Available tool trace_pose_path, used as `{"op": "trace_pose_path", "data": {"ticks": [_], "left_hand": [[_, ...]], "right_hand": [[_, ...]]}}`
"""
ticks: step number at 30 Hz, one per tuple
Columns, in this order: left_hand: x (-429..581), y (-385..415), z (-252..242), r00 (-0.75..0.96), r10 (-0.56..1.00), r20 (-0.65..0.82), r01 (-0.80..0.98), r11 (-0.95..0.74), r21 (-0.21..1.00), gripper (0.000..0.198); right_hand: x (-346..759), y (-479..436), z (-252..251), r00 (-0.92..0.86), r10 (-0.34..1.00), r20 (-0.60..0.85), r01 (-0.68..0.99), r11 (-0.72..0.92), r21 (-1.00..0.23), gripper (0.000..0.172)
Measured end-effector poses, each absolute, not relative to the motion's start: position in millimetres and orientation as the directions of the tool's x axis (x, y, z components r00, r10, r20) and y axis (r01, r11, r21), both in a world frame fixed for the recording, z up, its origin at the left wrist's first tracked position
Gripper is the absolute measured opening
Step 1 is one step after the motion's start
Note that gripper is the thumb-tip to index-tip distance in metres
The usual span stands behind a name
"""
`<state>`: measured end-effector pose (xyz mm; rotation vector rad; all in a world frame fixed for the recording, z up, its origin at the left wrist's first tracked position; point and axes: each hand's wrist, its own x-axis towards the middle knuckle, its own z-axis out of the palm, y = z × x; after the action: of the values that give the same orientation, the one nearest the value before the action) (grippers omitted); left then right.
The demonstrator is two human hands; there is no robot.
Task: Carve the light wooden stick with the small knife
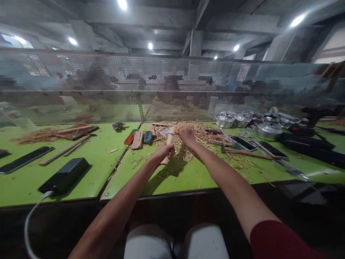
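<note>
My left hand (166, 151) is closed around the lower part of a pale wooden piece (170, 136), which tilts up and away from me above the green table. Just right of its upper end, my right hand (188, 136) is a blurred fist. Whatever it grips is hidden, though a small dark line shows against the wood near it. Wood shavings (199, 138) lie heaped behind and around the right hand. Left of the wooden piece are a small wooden block (137, 139), a red piece (129, 137) and a dark green piece (147, 137).
A hammer (245, 152) and phones (243, 143) lie to the right, before several shiny metal pots (268, 130). On the left are a black box (64, 175) with a white cable, another phone (25, 159) and wooden sticks (66, 150). A perforated metal screen (167, 82) stands behind.
</note>
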<state>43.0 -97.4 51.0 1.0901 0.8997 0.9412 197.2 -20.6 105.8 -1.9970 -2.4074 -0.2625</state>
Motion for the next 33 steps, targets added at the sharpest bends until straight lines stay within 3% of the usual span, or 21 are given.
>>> {"op": "trace_pose_path", "data": {"ticks": [3, 5, 9, 15, 20, 33], "left_hand": [[37.9, -123.9, 51.1, 0.403, 0.908, -0.111, -0.096, 0.162, 0.982, 0.027], [33.4, -136.2, 51.8, 0.396, 0.916, -0.06, -0.149, 0.129, 0.98, 0.029], [29.2, -142.4, 53.5, 0.386, 0.922, -0.022, -0.277, 0.138, 0.951, 0.037], [38.2, -154.3, 47.2, 0.353, 0.935, 0.003, -0.261, 0.095, 0.961, 0.034], [39.8, -171.0, 38.5, 0.252, 0.966, -0.047, -0.167, 0.091, 0.982, 0.034], [45.8, -196.5, 41.6, 0.171, 0.975, -0.139, -0.129, 0.162, 0.978, 0.033]], "right_hand": [[222.0, -18.9, 112.5, -0.022, 0.991, 0.136, 0.998, 0.013, 0.067, 0.039], [236.8, -19.8, 114.7, 0.025, 0.989, 0.147, 0.999, -0.03, 0.036, 0.036], [234.7, -35.7, 111.5, -0.029, 0.98, 0.196, 1.0, 0.029, 0.003, 0.038], [199.9, -85.7, 98.3, -0.242, 0.927, 0.285, 0.97, 0.228, 0.081, 0.039], [193.2, -107.0, 95.6, -0.277, 0.93, 0.243, 0.96, 0.255, 0.119, 0.038], [193.1, -84.3, 95.7, -0.192, 0.971, 0.141, 0.981, 0.186, 0.052, 0.04]]}}
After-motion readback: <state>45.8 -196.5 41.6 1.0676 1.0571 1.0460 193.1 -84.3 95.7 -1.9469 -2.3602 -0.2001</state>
